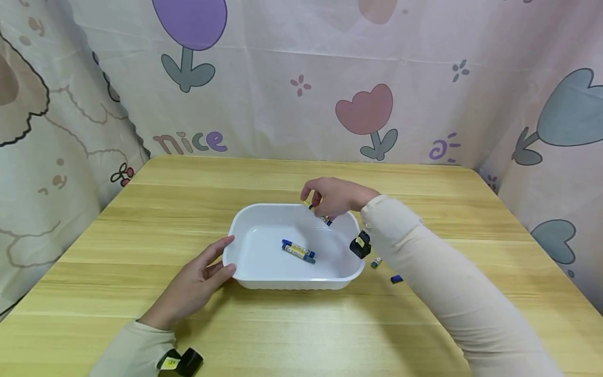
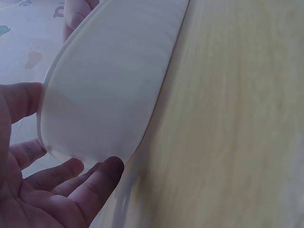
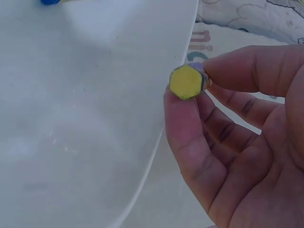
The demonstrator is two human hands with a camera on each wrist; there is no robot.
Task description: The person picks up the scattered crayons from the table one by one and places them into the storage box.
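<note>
Crayon [image 3: 185, 82] — pinched by right hand [image 1: 336, 196], at far rim of tub [image 1: 292, 284], long axis slanting | left hand [image 1: 200, 280] — gripping tub's left end

My sleeves: long, plain cream. Left sleeve [image 1: 134, 350] ends at the wrist; right sleeve [image 1: 438, 272] same, lightly creased along the forearm. Left wrist: black unit [image 1: 190, 362], notched outline, yellow label [image 1: 170, 363], dark marking too small to read. Right wrist: angular black block [image 1: 359, 250], small yellow tag [image 1: 360, 241].
</note>
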